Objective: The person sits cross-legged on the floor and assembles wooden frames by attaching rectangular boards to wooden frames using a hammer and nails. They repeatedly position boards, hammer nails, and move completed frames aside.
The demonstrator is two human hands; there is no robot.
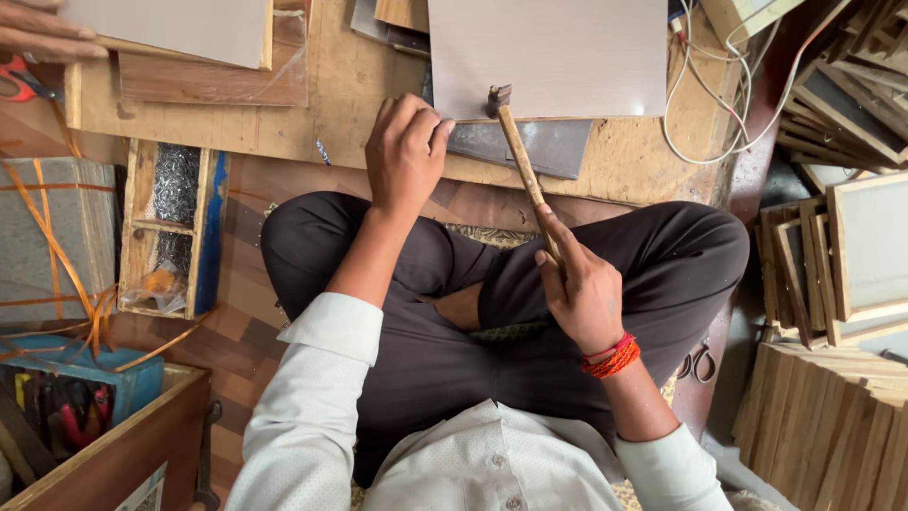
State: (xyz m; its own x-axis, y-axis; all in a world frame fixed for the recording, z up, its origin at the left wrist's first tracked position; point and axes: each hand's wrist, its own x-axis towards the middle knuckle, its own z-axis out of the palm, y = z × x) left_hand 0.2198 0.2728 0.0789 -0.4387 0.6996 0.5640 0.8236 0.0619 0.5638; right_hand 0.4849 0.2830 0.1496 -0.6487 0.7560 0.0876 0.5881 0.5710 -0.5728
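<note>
a low wooden work board lies on the floor before a person sitting cross-legged. on it rests a pale panel over a grey metal plate. the left hand, fingers curled, presses at the panel's near edge. the right hand is closed around a small hammer, its head at that same edge. light, square taps seem best, with the left fingers kept beside the head.

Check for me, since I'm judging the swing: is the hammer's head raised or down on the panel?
Down: the hammer head rests at the grey panel's near edge.
</note>
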